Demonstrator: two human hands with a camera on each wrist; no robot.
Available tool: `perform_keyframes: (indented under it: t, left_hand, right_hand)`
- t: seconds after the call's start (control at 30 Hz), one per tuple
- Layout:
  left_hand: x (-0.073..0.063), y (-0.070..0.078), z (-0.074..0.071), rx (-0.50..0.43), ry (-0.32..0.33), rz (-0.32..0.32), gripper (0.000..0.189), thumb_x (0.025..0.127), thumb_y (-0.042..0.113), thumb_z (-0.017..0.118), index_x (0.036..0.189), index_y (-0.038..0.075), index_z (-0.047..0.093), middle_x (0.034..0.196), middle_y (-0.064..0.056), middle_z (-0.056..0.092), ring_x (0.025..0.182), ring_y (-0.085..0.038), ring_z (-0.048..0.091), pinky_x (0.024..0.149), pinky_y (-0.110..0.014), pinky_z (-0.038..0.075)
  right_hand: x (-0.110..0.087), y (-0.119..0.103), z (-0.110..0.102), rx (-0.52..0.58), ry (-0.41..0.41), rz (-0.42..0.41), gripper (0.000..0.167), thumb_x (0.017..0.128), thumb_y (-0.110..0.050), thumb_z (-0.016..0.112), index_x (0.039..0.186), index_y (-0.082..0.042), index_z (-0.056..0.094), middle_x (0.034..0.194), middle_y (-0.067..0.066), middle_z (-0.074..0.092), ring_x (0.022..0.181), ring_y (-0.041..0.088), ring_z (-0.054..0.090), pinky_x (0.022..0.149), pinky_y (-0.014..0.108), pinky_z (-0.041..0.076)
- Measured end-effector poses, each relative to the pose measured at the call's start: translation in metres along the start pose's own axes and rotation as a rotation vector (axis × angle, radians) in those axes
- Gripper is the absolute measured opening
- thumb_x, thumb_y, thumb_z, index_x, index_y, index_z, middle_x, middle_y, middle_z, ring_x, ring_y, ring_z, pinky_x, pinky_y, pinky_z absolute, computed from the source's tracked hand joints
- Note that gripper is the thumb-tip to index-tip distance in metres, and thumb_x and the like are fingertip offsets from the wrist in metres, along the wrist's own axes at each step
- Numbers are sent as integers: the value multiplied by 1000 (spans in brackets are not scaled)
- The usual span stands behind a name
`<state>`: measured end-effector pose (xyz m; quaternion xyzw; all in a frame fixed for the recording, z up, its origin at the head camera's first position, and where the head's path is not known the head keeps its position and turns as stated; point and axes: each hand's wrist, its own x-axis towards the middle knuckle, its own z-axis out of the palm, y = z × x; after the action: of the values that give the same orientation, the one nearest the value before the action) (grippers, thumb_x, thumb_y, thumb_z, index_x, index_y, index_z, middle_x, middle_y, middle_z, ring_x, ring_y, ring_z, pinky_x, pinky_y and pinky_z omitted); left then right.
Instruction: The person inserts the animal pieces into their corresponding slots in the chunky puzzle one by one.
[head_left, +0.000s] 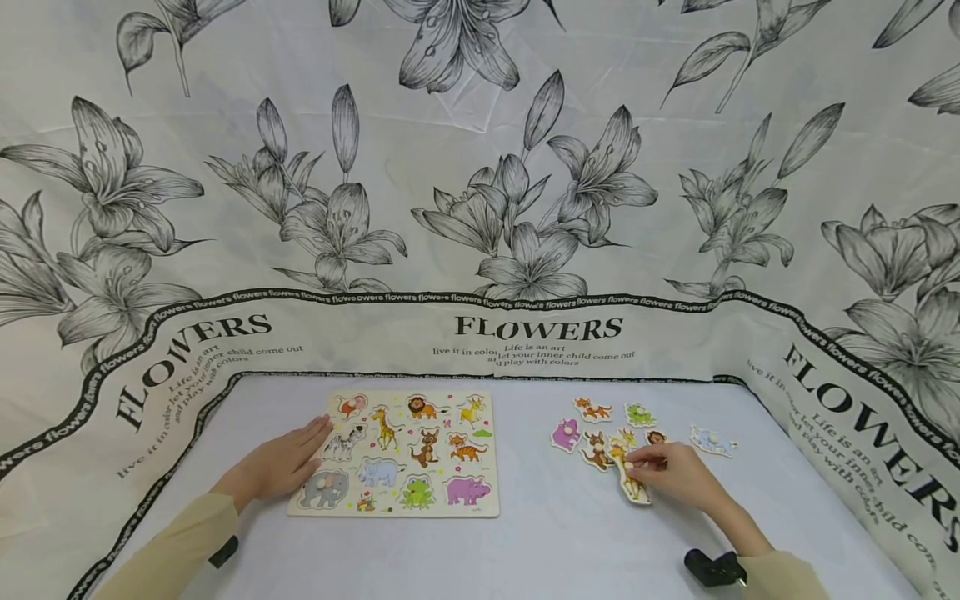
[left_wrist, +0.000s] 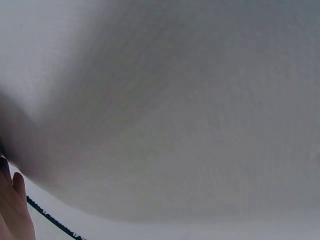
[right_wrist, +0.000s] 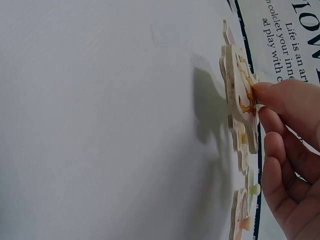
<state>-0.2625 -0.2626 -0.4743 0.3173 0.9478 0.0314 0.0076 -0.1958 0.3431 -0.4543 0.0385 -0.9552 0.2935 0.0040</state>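
My right hand [head_left: 671, 473] pinches a wooden giraffe puzzle piece [head_left: 634, 483] between thumb and fingers. In the right wrist view the giraffe piece [right_wrist: 241, 92] is tilted above the white surface, casting a shadow. Close around this hand lie a kangaroo piece [head_left: 597, 451], a yellow deer-like piece [head_left: 622, 438] and a partly hidden lion piece [head_left: 656, 437]. My left hand [head_left: 281, 460] rests with straight fingers at the left edge of the animal puzzle board [head_left: 397, 510]. Only part of the left hand [left_wrist: 15, 210] shows in the left wrist view.
Further pieces lie beyond the right hand: a purple hippo [head_left: 565, 434], an orange tiger [head_left: 592, 408], a green frog [head_left: 640, 414] and a pale blue animal [head_left: 712, 441]. White cloth covers the table [head_left: 525, 550]. A flower-print curtain [head_left: 525, 350] stands behind and at both sides.
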Motion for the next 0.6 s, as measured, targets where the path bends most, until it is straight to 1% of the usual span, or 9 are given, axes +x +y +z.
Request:
perform_keyframes:
  t: [0.17,0.3,0.5,0.6]
  left_hand:
    - [0,-1,0,-1,7,5,56,101,29,43,145,-5,36,153,-22,32,140,-39,34,113,-48,36]
    - [0,0,0,-2,9,7,56,101,29,43,145,-5,36,153,-22,33,140,-39,35,113,-48,36]
    - [0,0,0,5,11,9,56,100,28,43,144,-5,37,152,-23,34,139,-40,36,112,-48,37]
    - [0,0,1,4,13,9,56,100,28,43,144,-5,36,152,-22,33,139,-39,36,112,-48,36]
  right_hand:
    - [7,-9,5,17,4,-45,21,79,-25,78,95,-12,76,75,-5,63,66,3,48,56,19,43]
    - [13,-18,11,27,7,-82,19,79,-25,78,94,-13,76,73,-6,63,63,2,47,54,19,42]
    - [19,-31,20,80,-21,-139,18,80,-22,78,94,-11,76,76,-4,66,63,0,48,54,19,43]
    - [22,-38,25,87,-37,-163,16,80,-21,77,93,-11,76,76,-5,66,63,0,49,55,18,45]
